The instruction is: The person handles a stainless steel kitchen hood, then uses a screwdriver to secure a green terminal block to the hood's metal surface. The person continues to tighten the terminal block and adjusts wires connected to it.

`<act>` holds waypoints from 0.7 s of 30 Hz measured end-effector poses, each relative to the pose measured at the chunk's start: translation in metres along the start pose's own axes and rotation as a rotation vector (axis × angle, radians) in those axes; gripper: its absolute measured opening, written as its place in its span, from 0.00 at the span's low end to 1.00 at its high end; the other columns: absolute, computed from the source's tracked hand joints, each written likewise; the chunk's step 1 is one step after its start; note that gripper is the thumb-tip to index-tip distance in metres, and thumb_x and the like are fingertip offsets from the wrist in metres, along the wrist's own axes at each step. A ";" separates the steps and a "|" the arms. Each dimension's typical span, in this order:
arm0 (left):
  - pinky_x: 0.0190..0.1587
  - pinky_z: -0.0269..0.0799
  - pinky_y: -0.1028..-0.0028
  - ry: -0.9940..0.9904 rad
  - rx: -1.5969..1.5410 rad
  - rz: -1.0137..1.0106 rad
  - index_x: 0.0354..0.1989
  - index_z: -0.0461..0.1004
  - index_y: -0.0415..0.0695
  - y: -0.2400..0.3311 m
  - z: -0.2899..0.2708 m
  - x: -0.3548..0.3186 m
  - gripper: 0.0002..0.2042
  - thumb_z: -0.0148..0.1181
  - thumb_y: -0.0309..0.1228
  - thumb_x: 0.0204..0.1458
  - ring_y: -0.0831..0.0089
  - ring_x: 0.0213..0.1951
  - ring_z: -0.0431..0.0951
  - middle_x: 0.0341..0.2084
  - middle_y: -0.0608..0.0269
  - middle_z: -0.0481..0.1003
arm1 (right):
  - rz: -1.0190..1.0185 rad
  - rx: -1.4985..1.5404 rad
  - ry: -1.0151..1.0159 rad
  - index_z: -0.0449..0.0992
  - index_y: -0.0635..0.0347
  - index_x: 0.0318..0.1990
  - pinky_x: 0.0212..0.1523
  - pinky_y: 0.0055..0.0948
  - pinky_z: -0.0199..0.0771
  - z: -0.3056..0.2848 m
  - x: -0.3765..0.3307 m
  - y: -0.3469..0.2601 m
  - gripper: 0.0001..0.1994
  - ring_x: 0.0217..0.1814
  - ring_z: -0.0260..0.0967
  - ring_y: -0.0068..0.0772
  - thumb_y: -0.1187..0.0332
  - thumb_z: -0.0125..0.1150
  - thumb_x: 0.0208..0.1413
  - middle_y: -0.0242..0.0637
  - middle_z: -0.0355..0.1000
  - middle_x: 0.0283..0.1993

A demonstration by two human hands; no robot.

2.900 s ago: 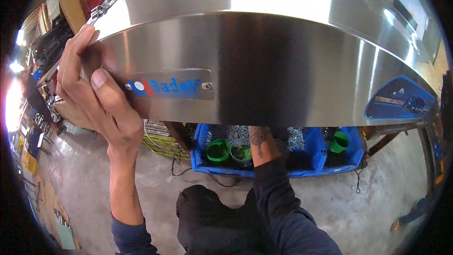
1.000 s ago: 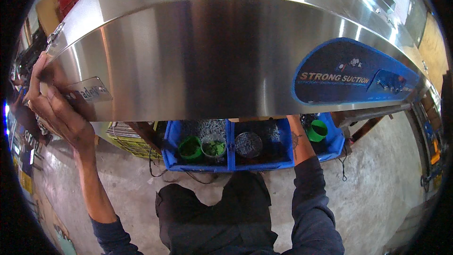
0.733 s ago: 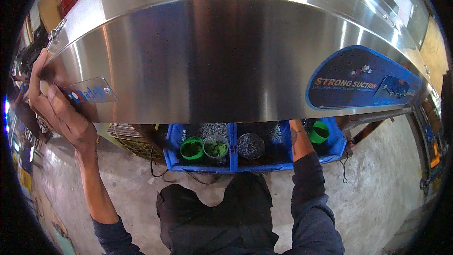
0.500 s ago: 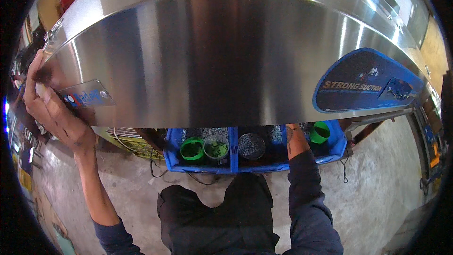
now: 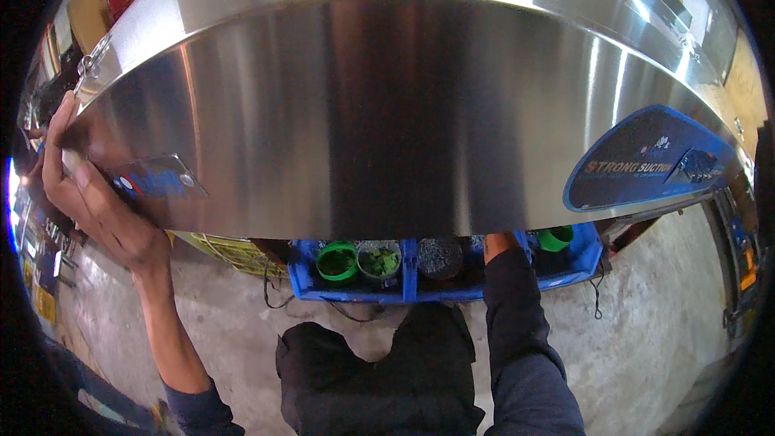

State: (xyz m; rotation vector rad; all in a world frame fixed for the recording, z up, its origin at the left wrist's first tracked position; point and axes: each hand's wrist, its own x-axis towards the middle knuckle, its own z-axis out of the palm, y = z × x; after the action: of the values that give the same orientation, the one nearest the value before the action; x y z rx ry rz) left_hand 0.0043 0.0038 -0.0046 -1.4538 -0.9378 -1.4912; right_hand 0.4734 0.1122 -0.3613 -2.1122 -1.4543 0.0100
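A large stainless-steel range hood (image 5: 266,137) spans the view in front of me. My left hand (image 5: 105,194) is closed around its left end, thumb on the front face and fingers along the side edge. Beneath the hood's lower edge my right hand (image 5: 499,244) reaches in; only the wrist area shows, and its fingers are hidden. Under it are two blue plastic bins, a left one (image 5: 347,297) and a right one (image 5: 557,280). Green cups, one in the left bin (image 5: 336,261) and one in the right (image 5: 555,238), hold or stand among small parts.
A clear cup of green pieces (image 5: 379,260) stands in the left bin, and a round tub of small metal parts (image 5: 440,258) in the right. A yellow crate (image 5: 230,254) sits left of the bins. Dark cables (image 5: 355,315) hang near the concrete floor (image 5: 226,307). Dark blue fabric (image 5: 89,379) shows lower left.
My right hand has gone farther under the hood, so less of it shows. The hood and bins sit slightly lower in view. Dark blue fabric has appeared at lower left.
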 end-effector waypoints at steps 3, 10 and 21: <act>0.72 0.55 0.63 0.006 -0.031 0.048 0.67 0.67 0.34 0.003 0.003 0.000 0.24 0.33 0.36 0.74 0.61 0.68 0.66 0.64 0.50 0.69 | 0.013 -0.009 0.005 0.80 0.57 0.57 0.59 0.59 0.72 -0.006 0.000 0.010 0.22 0.58 0.74 0.58 0.60 0.67 0.56 0.54 0.76 0.57; 0.72 0.55 0.63 -0.011 0.002 0.043 0.67 0.67 0.35 0.003 -0.001 0.000 0.24 0.34 0.38 0.73 0.61 0.68 0.66 0.64 0.51 0.69 | 0.022 -0.014 -0.001 0.80 0.57 0.57 0.59 0.59 0.73 -0.010 -0.004 0.019 0.22 0.58 0.74 0.58 0.60 0.67 0.56 0.54 0.76 0.57; 0.73 0.55 0.59 0.034 -0.069 -0.012 0.64 0.71 0.32 -0.001 0.001 0.002 0.29 0.38 0.46 0.72 0.56 0.67 0.69 0.63 0.46 0.71 | -0.006 -0.002 -0.001 0.80 0.57 0.57 0.58 0.59 0.73 -0.001 -0.001 -0.003 0.22 0.58 0.74 0.58 0.61 0.67 0.56 0.54 0.76 0.56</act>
State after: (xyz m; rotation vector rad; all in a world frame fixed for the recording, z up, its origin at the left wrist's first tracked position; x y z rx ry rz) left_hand 0.0032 0.0048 -0.0028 -1.4690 -0.8838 -1.5665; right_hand 0.4712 0.1112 -0.3593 -2.1095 -1.4619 0.0065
